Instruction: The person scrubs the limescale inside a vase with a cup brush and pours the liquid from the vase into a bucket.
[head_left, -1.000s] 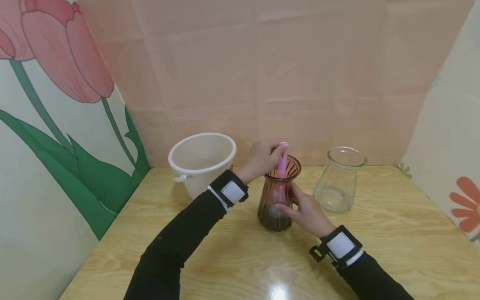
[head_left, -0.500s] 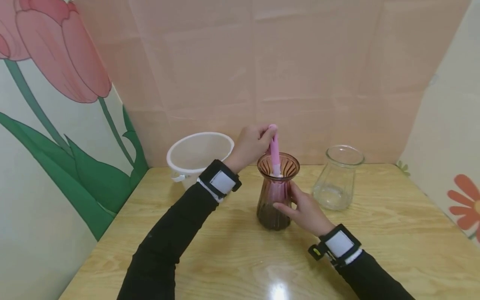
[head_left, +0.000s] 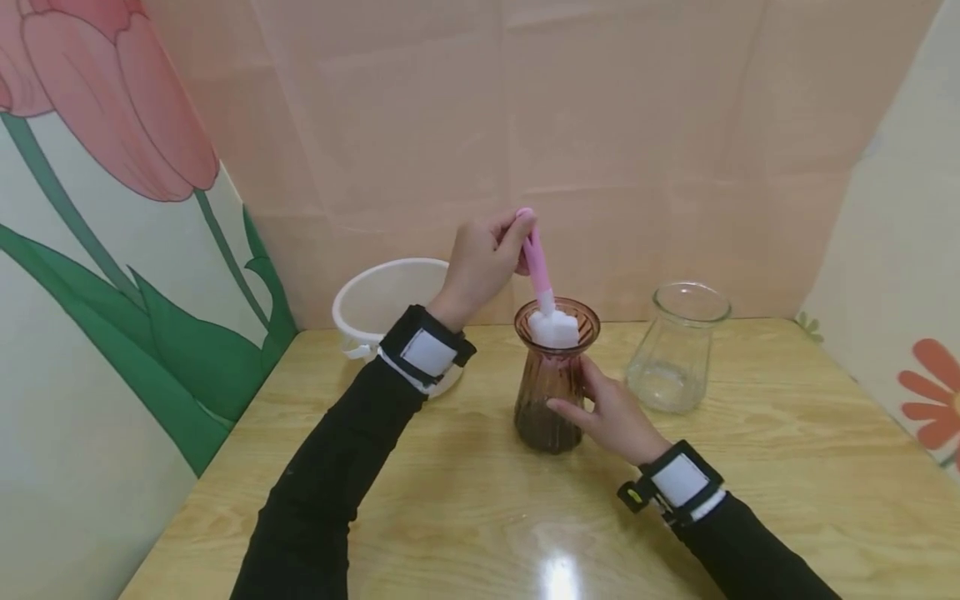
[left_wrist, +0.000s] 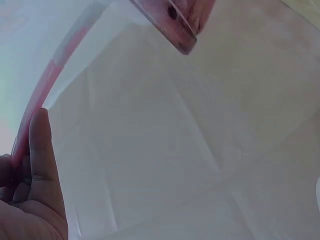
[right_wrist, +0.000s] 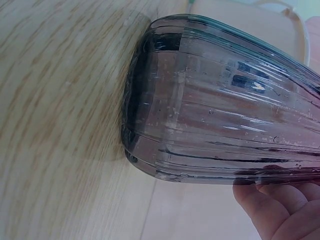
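L hand (head_left: 480, 262) pinches top of pink sponge brush (head_left: 537, 265), fingers curled round the handle; white sponge head sits at mouth of brown ribbed vase (head_left: 551, 392). R hand (head_left: 611, 412) grips the vase's lower body w/ curled fingers, thumb on the near side. Vase stands upright on wooden table (head_left: 465, 508), mid-way across, toward the back edge. White bucket (head_left: 375, 304) near back-left corner. Clear glass vase (head_left: 675, 350) to the right of the brown one, apart from it, also toward the back edge.
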